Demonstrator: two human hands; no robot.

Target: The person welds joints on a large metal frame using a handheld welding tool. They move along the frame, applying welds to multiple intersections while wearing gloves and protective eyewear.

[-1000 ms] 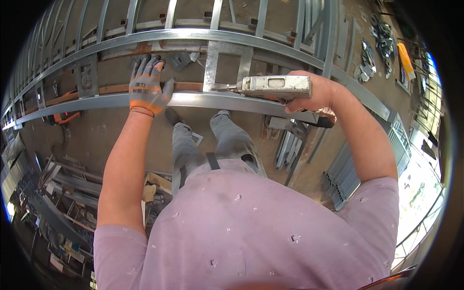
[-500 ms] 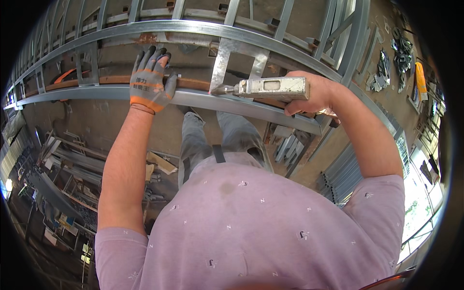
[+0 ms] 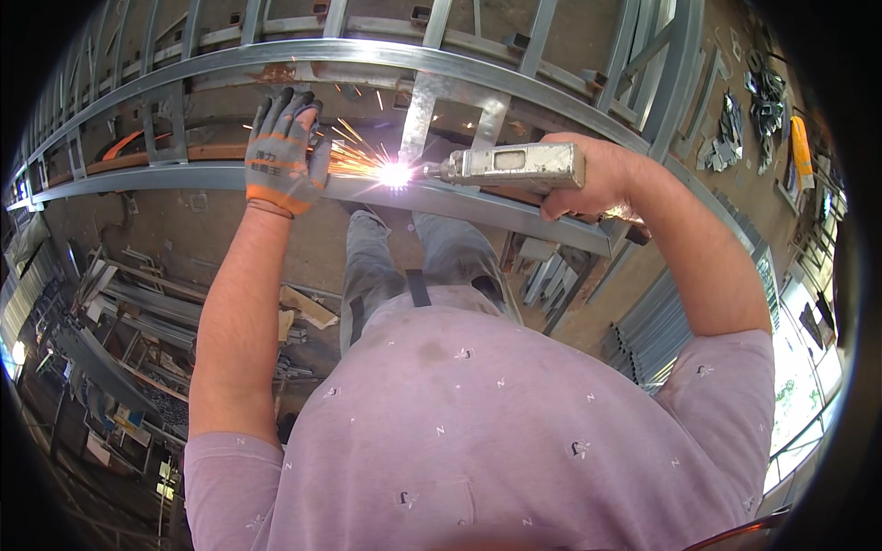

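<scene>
My bare right hand (image 3: 602,179) is wrapped around the back of a pale, scuffed welding gun (image 3: 514,165). Its nozzle points left at the front rail (image 3: 542,221) of a galvanized steel frame, where a bright arc (image 3: 396,174) burns and throws orange sparks leftward. The arc sits at the foot of an upright flat steel bracket (image 3: 418,115) that meets this rail. My left hand (image 3: 285,156), in a grey glove with orange bands, lies across the same rail left of the arc. Its fingers stretch forward, close together, and the sparks reach its thumb side.
A second long rail (image 3: 367,51) runs behind, with several crossbars beyond it. Metal scraps (image 3: 721,133) and an orange object (image 3: 800,153) lie on the floor at right. Stacked steel lengths (image 3: 152,317) lie at lower left, more profiles (image 3: 657,321) at lower right.
A welding arc has lit at the gun's tip, with sparks flying, where before the nozzle rested dark at the bracket's foot. The gun has shifted very slightly left; my left hand stays nearly in place.
</scene>
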